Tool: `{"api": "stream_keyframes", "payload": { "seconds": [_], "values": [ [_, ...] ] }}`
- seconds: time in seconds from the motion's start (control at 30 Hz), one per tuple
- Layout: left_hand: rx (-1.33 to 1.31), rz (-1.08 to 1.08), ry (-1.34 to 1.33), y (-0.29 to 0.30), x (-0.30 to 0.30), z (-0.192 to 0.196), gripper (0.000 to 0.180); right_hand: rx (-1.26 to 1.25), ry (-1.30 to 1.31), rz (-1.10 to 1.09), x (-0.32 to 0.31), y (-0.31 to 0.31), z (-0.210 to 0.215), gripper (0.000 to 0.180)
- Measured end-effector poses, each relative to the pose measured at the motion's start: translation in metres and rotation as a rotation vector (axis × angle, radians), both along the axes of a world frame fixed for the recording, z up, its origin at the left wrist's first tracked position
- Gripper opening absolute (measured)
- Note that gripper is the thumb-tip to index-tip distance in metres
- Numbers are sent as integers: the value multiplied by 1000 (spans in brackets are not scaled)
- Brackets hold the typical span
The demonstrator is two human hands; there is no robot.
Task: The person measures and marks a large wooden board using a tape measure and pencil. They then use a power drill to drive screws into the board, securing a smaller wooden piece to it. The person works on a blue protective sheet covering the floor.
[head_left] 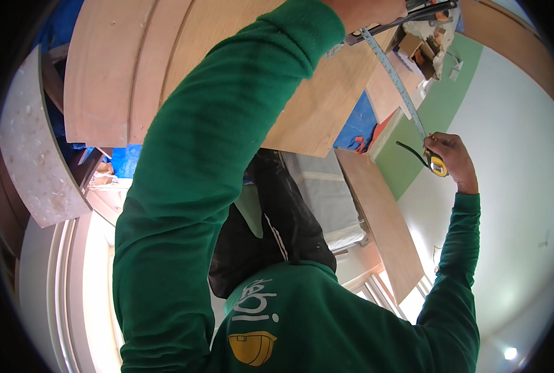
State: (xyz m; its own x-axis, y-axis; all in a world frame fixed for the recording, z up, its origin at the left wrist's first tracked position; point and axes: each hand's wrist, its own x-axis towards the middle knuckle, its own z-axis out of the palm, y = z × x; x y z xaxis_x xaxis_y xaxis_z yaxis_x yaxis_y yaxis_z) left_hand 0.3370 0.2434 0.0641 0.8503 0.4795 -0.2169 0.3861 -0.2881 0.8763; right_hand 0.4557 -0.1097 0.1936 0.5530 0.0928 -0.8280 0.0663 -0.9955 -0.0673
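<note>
Nearest the lens is the green sleeve (pixel 208 168) of the left arm, crossing most of the view and hiding much of what lies behind it. It runs up to the left hand (pixel 376 9), which is cut by the top edge; its fingers cannot be told apart, only that the hand bears on a dark square (pixel 407 18) where the tape begins, presumably to pin that end.

The tape blade (pixel 395 78) runs taut and straight from there, down and away from the wooden panel (pixel 314 105), to the yellow tape case (pixel 437 165). The right hand (pixel 451 158) holds the case, fingers curled close around it (the thumb side is hidden), a black strap (pixel 410 152) dangling toward the panel. Tension between the two hands keeps the blade flat for reading.

Beside the panel's lower corner lie a blue sheet (pixel 358 127) and a narrow board (pixel 382 224) running away from it. Beyond the case, farther from the panel, a green-and-white surface (pixel 494 143) is open, giving the right arm room. On the panel's opposite side, curved wooden strips (pixel 109 68) and a speckled slab (pixel 34 155) crowd close.
</note>
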Motion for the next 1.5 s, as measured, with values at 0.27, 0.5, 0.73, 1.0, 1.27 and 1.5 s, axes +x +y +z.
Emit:
{"api": "stream_keyframes", "payload": {
  "seconds": [0.27, 0.5, 0.73, 1.0, 1.27, 1.5],
  "values": [
    [-22, -21, -21, 2, -8, 6, 33, -3, -4, -8, -3, 1, 0, 29],
    [-54, -40, -10, 7, -10, 12, 34, -19, -8, -4, -1, -1, 2, 29],
    [63, -26, -47, 4, -4, 3, 32, -30, 4, -2, 1, 3, 1, 29],
    [-16, -29, -30, 5, -1, 4, 31, -27, 19, -29, 0, 6, 1, 29],
    [32, -20, -84, 1, 3, -7, 30, -33, 21, -36, 3, 5, 1, 28],
    [25, -35, -66, 3, 0, 0, 32, -33, 25, 22, 6, 2, 1, 31]
  ]
}}
